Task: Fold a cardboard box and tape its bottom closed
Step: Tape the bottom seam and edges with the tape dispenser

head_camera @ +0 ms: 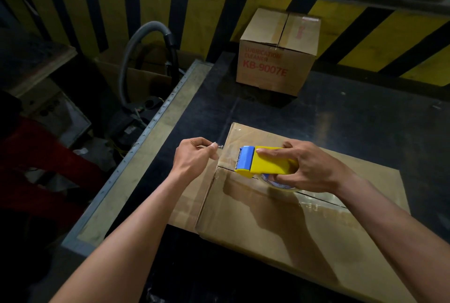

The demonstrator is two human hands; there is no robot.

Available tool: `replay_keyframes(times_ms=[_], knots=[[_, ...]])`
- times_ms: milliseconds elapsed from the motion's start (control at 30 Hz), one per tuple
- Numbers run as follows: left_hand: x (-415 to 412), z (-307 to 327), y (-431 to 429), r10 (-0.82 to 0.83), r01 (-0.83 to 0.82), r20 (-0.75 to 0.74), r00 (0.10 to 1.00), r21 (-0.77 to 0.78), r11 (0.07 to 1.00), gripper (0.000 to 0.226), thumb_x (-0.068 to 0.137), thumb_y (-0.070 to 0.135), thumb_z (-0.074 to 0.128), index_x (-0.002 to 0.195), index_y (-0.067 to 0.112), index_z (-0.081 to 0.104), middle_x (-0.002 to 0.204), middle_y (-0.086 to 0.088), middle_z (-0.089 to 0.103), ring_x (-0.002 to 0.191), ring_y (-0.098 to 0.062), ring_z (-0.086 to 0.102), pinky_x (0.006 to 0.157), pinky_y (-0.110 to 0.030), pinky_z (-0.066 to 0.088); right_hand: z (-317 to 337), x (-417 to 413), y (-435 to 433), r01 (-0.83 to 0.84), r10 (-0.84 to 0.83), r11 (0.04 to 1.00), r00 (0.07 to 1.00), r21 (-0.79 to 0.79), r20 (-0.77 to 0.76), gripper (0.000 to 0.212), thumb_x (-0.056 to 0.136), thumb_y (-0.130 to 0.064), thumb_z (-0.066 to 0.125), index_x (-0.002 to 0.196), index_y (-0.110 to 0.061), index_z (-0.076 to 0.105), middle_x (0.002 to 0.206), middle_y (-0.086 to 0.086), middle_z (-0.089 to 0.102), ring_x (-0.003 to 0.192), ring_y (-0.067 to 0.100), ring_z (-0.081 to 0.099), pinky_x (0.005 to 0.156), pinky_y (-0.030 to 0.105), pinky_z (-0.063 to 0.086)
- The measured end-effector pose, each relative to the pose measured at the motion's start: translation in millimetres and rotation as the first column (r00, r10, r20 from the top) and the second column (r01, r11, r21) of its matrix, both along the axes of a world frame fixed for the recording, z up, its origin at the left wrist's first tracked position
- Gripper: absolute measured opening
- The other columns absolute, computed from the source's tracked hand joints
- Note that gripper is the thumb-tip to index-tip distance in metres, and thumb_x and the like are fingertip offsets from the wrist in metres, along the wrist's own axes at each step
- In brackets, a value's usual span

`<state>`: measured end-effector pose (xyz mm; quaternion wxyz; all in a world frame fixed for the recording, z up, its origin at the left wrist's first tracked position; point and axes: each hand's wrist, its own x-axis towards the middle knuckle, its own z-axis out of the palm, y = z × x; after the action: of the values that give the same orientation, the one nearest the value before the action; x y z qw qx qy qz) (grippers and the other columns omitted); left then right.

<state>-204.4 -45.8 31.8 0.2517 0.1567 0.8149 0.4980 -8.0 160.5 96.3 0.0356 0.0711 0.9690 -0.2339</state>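
Observation:
A folded cardboard box (280, 224) lies on the dark table with its flaps closed and the centre seam facing up. My right hand (309, 168) grips a yellow and blue tape dispenser (265, 162) with a clear tape roll, held over the seam near the box's left end. My left hand (194, 159) pinches the free end of the clear tape (218, 147) just past the box's left edge. A shiny strip of tape runs along the seam toward the right.
A second, sealed cardboard box (277, 54) with red print stands at the back of the table (341, 117). The table's metal-edged left rim (146, 147) borders a drop with a grey hose (146, 42) and clutter. A yellow-black striped wall rises behind.

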Motion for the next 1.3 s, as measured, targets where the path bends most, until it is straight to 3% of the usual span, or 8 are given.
replay_keyframes(times_ms=[133,300,533,733,900,1033,1167,1300], knots=[[3,-3,-3,0.006,-0.007,-0.015,1.000,-0.058,0.998,0.020,0.092,0.039,0.068,0.082,0.025,0.077,0.074,0.009,0.077,0.079,-0.014,0.067,0.088,-0.046,0.058,0,-4,-3,-0.011,0.011,1.000,1.000,0.025,0.021,0.062,0.082,-0.063,0.063,0.139,-0.055,0.041,0.092,-0.003,0.049,0.079,0.015,0.049,0.059,0.024,0.041],[6,1,-3,-0.019,0.013,-0.062,0.998,-0.086,0.996,0.020,0.092,0.042,0.067,0.083,0.027,0.076,0.073,0.011,0.077,0.081,-0.015,0.070,0.087,-0.050,0.059,5,0,-8,-0.005,0.002,0.997,0.999,0.072,0.043,0.062,0.084,-0.060,0.065,0.141,-0.053,0.042,0.090,-0.007,0.047,0.078,0.013,0.047,0.058,0.022,0.037],[14,-3,1,0.037,-0.039,-0.072,0.997,-0.035,0.999,0.018,0.089,0.040,0.069,0.080,0.027,0.077,0.075,0.010,0.075,0.083,-0.012,0.071,0.081,-0.047,0.062,10,4,-7,0.021,-0.023,0.999,0.998,0.039,0.054,0.062,0.083,-0.060,0.065,0.140,-0.054,0.041,0.087,-0.008,0.046,0.077,0.013,0.046,0.057,0.023,0.035],[13,1,1,0.049,-0.049,-0.025,0.998,0.031,0.998,0.016,0.090,0.032,0.070,0.078,0.024,0.077,0.076,0.004,0.075,0.085,-0.016,0.072,0.082,-0.045,0.062,18,10,-2,0.006,-0.005,1.000,0.998,-0.020,0.061,0.072,0.067,-0.084,0.043,0.135,-0.060,0.037,0.092,-0.012,0.048,0.081,0.013,0.050,0.062,0.029,0.045],[15,5,4,0.079,-0.078,0.003,0.997,0.099,0.992,0.013,0.090,0.024,0.072,0.079,0.024,0.078,0.073,0.007,0.074,0.083,-0.015,0.072,0.077,-0.036,0.061,24,11,4,0.033,-0.032,0.999,0.998,-0.016,0.057,0.072,0.069,-0.075,0.052,0.138,-0.055,0.039,0.092,-0.017,0.045,0.081,0.007,0.048,0.061,0.020,0.037],[14,-5,-3,0.065,-0.068,0.054,0.996,0.065,0.996,0.009,0.084,0.030,0.071,0.080,0.027,0.079,0.082,0.000,0.076,0.089,-0.021,0.073,0.077,-0.039,0.062,14,13,0,0.013,-0.014,1.000,0.997,0.014,0.071,0.068,0.076,-0.071,0.058,0.139,-0.053,0.042,0.092,-0.015,0.046,0.083,0.012,0.049,0.061,0.022,0.039],[24,-16,-3,0.102,-0.113,0.135,0.986,0.077,0.991,0.010,0.091,0.019,0.071,0.083,0.020,0.078,0.085,-0.004,0.076,0.089,-0.021,0.073,0.063,-0.027,0.058,10,13,-4,0.009,-0.014,0.998,0.995,0.056,0.094,0.063,0.082,-0.059,0.067,0.141,-0.050,0.044,0.087,-0.010,0.045,0.080,0.013,0.046,0.061,0.023,0.037],[23,-18,-2,0.114,-0.126,0.131,0.985,0.086,0.988,0.010,0.093,0.017,0.069,0.086,0.018,0.076,0.087,-0.005,0.075,0.087,-0.020,0.072,0.063,-0.029,0.059,10,10,-8,0.004,-0.012,0.997,0.995,0.077,0.096,0.062,0.084,-0.055,0.067,0.141,-0.051,0.043,0.083,-0.009,0.043,0.075,0.014,0.044,0.058,0.024,0.033]])
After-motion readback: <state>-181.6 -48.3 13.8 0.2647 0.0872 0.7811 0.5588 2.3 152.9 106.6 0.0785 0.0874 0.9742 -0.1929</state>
